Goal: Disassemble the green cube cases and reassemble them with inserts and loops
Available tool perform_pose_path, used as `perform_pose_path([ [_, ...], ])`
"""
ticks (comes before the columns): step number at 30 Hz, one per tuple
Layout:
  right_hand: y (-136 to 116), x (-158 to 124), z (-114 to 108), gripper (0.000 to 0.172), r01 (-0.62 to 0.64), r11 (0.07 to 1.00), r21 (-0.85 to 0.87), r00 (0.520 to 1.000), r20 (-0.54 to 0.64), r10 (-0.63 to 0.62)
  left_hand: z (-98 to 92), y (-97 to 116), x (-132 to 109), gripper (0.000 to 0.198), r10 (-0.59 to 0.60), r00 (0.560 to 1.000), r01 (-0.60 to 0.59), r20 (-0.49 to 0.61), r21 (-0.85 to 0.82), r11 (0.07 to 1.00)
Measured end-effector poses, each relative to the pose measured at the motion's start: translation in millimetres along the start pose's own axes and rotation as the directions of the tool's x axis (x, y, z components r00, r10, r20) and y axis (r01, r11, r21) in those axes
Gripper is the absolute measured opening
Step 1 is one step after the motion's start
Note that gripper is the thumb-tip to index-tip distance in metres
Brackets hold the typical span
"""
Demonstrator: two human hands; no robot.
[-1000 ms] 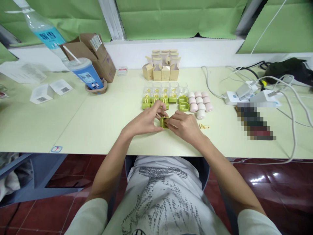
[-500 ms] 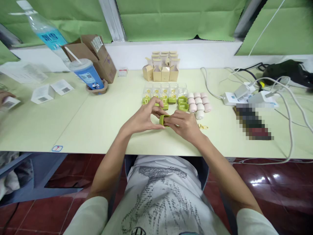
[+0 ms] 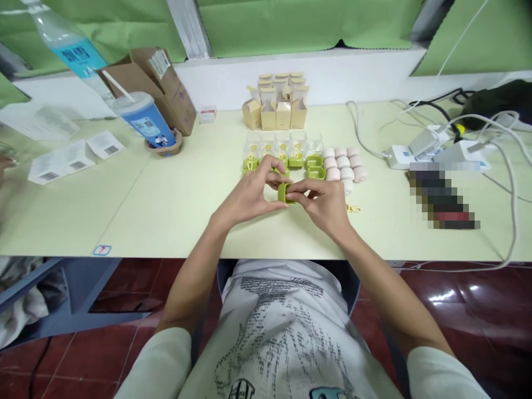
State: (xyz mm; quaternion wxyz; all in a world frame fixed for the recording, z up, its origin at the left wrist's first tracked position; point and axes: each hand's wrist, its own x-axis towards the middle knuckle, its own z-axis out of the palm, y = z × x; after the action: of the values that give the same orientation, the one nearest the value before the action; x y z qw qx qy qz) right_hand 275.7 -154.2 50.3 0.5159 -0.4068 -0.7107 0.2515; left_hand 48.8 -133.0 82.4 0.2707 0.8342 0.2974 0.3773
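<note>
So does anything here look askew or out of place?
Mostly the pixelated patch at right, hiding whatever lies there. The blue cup also seems to lean in its brown holder, perhaps from lens distortion. No spill shows around the held green case.

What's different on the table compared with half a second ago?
A third white box moved right, joining the row's left end; another person's hand let it go. The left hand still holds the green case; the right hand's fingers remain at its opening.
</note>
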Motion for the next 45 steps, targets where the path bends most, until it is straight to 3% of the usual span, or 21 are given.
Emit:
perform_pose_path([
  [3, 3.5, 1.6, 2.2, 0.015, 0.005, 1.000, 0.002, 0.999, -0.050, -0.005, 2.1, 0.8, 1.1, 0.065, 0.014, 0.999, -0.013, -0.049, 0.020, 1.000],
  [9, 9.4, 2.2, 3.3, 0.015, 0.050, 0.994, 0.098, 0.997, -0.059, -0.045, 3.8, 2.8, 2.9, 0.063, 0.032, 0.999, -0.031, -0.029, 0.039, 0.999],
  [12, 5.0, 1.2, 4.8, 0.017, 0.013, 0.991, 0.131, 0.994, -0.111, 0.002, -0.6, 1.6, 3.3, 0.067, 0.039, 0.998, -0.037, -0.055, 0.035, 0.999],
  [13, 2.8, 1.0, 4.8, 0.020, -0.020, 0.990, 0.143, 0.989, -0.143, 0.041, -2.4, 1.6, 3.2, 0.068, 0.042, 0.997, -0.040, -0.065, 0.037, 0.999],
  [15, -1.0, 1.2, 3.5, 0.042, -0.108, 0.971, 0.211, 0.976, -0.164, 0.144, -5.2, 2.6, 2.6, 0.071, 0.052, 0.996, -0.049, -0.073, 0.041, 0.998],
  [17, -2.6, 2.5, 0.7, 0.061, -0.209, 0.918, 0.337, 0.972, -0.034, 0.234, -6.0, 4.6, 2.2, 0.074, 0.077, 0.995, -0.075, -0.070, 0.036, 0.997],
  [19, -2.5, 4.7, -2.7, 0.064, -0.313, 0.838, 0.447, 0.950, 0.162, 0.268, -5.0, 6.6, 2.4, 0.076, 0.104, 0.992, -0.104, -0.069, 0.008, 0.995],
  [21, -2.4, 6.8, -5.8, 0.061, -0.360, 0.776, 0.517, 0.931, 0.248, 0.267, -3.4, 8.3, 3.5, 0.079, 0.106, 0.990, -0.109, -0.088, -0.035, 0.993],
  [26, -11.2, 9.4, -10.3, 0.054, -0.339, 0.716, 0.610, 0.941, 0.223, 0.256, -1.5, 13.3, 6.5, 0.061, -0.015, 0.993, -0.004, -0.121, -0.159, 0.987],
  [30, -19.9, 8.6, -9.8, 0.058, -0.336, 0.704, 0.625, 0.942, 0.240, 0.235, 2.1, 20.6, 6.7, 0.060, -0.111, 0.994, 0.110, 0.013, -0.247, 0.963],
  [33, -21.0, 8.0, -7.8, 0.059, -0.344, 0.692, 0.634, 0.939, 0.236, 0.250, 6.7, 24.1, 6.9, 0.059, -0.112, 0.991, 0.127, 0.070, -0.289, 0.949],
  [45, -22.5, 9.5, -5.9, 0.065, -0.371, 0.661, 0.652, 0.928, 0.275, 0.250, 13.3, 27.1, 9.4, 0.056, -0.135, 0.986, 0.094, -0.097, -0.346, 0.934],
])
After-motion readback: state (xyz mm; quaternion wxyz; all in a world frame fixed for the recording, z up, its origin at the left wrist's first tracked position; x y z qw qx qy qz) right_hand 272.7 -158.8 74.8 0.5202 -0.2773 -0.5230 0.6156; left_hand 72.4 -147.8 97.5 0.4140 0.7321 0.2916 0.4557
